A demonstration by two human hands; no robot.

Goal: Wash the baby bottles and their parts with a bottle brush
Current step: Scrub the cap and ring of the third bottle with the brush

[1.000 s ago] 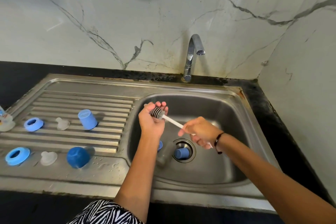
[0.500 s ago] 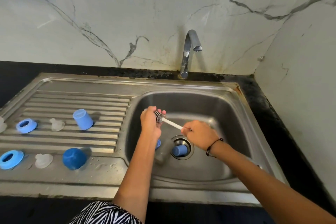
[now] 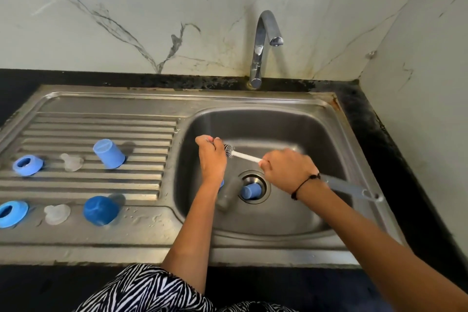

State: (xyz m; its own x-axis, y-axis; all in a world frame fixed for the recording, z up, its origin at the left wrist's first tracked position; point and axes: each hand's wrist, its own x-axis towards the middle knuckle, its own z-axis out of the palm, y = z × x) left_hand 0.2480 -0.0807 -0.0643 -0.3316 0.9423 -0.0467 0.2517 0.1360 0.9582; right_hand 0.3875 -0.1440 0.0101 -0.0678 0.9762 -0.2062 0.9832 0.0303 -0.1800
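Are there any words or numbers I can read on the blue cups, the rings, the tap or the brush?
None can be read.
Light blue cap: a raised line on top, no letters.
Dark blue cap: plain.
Blue rings: plain.
Clear teats: plain.
Tap: bare metal.
Bottle brush, held by the right hand: white stem, no print.

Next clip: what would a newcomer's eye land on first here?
Two hands meet over the sink basin: the right hand holds a white-handled bottle brush, its bristles against whatever the left hand grips. Blue caps, rings and clear teats lie in two rows on the drainboard at left.
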